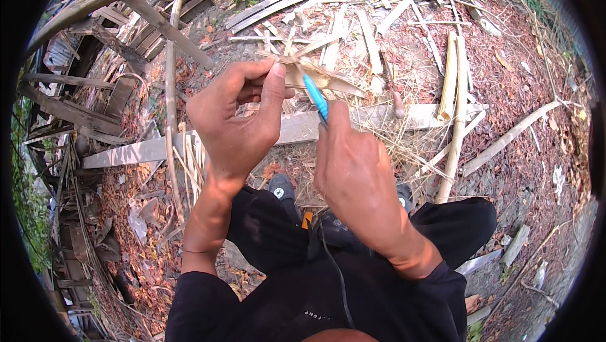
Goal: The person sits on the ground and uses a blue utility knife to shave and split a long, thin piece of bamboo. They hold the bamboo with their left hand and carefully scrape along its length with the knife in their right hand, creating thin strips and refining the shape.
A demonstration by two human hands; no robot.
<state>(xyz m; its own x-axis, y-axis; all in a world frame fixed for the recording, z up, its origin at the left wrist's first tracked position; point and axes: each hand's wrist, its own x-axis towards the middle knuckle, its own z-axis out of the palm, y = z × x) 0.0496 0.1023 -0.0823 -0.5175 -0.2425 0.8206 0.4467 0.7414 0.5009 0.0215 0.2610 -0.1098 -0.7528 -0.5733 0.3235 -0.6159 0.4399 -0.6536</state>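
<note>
Your left hand [237, 108] pinches at least 1 brown strip [287, 60] between thumb and forefinger, the other fingers curled; how many layers it has, I cannot tell. Your right hand [360, 175] is clenched around 1 blue tool [314, 95], whose far end is near the strip, right of your left fingertips; contact is unclear. Below, 1 long board [293, 130] runs left to right, on the far side of your 2 shoes [281, 185]. To the right stand out 2 pale poles [449, 77].
</note>
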